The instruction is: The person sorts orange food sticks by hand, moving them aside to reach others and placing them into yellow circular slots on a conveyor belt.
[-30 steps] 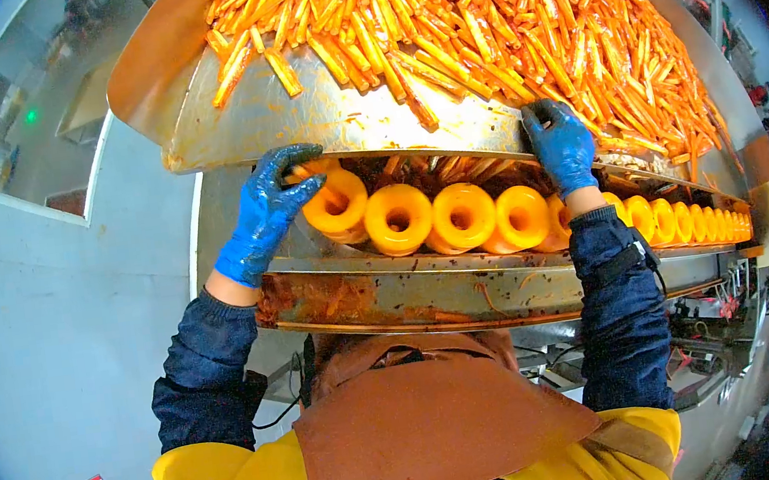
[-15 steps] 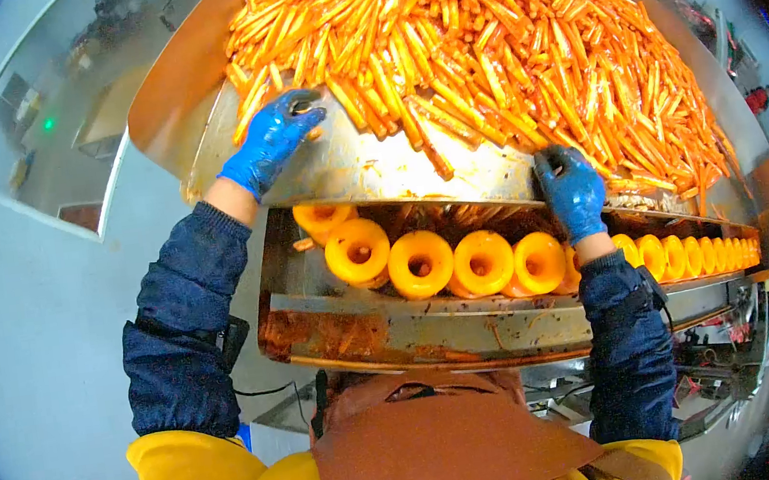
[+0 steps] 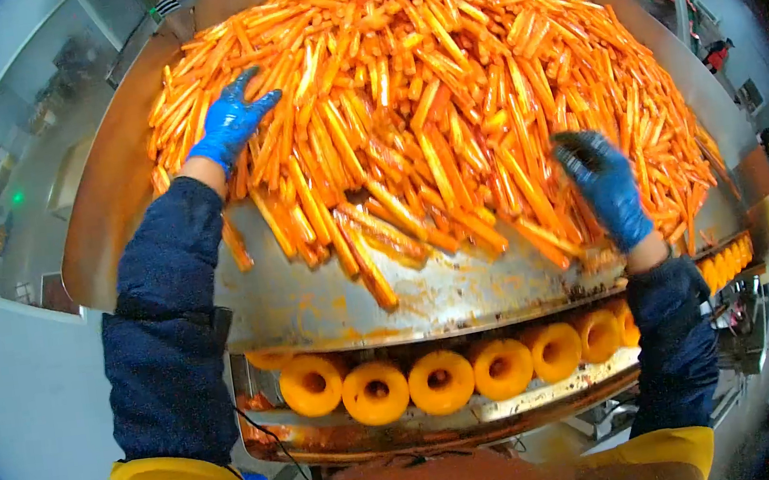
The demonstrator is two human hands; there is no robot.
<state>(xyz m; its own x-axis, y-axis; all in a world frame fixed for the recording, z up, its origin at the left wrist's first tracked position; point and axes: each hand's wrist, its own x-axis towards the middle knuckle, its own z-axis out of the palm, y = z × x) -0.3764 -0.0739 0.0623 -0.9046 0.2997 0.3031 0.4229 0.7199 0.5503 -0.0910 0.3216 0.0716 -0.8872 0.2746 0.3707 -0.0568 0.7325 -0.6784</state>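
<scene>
My left hand (image 3: pixel 231 124), in a blue glove, reaches over the left part of a big heap of glossy orange sticks (image 3: pixel 447 127). Its thumb and fingers are spread, with nothing seen between them. On the right, my right hand (image 3: pixel 601 183) is above the heap's near side, its blue glove stained dark at the fingers. Those fingers are loosely bent and apart, and I see no stick in them. The heap lies on a metal tray (image 3: pixel 315 296), some sticks pointing toward its near edge.
Below the tray's near edge runs a row of yellow ring-shaped cups (image 3: pixel 441 382) with holes in their middles. A stained metal ledge (image 3: pixel 332 435) lies in front of them. Raised metal walls (image 3: pixel 102 207) border the tray. A window (image 3: pixel 29 159) is at the left.
Both hands have moved farther out over the heap, and the fingers of my left hand have spread. My view has shifted, so the tray and cups appear lower.
</scene>
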